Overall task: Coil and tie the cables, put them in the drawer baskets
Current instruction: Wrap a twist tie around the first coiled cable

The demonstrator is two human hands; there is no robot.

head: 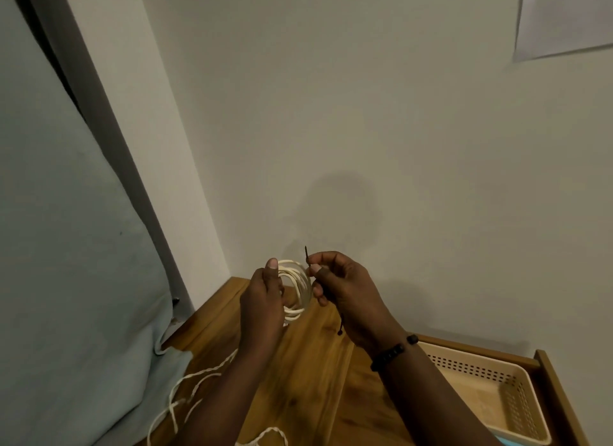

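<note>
A coil of white cable (296,291) is held up above the wooden top, gripped by my left hand (265,304) with the thumb up. My right hand (345,294) pinches a thin dark cable tie (306,254) just right of the coil; the tie's tip points up and its other end hangs below the palm. Loose white cable (195,384) trails down to the lower left under my left forearm. A beige perforated basket (497,389) sits in the open drawer at the lower right, apart from both hands.
The wooden cabinet top (318,372) lies under my hands. A pale blue cloth (66,279) covers the left side. A plain wall stands close behind, with a sheet of paper (564,17) at the upper right. The drawer's wooden rim (550,379) borders the basket.
</note>
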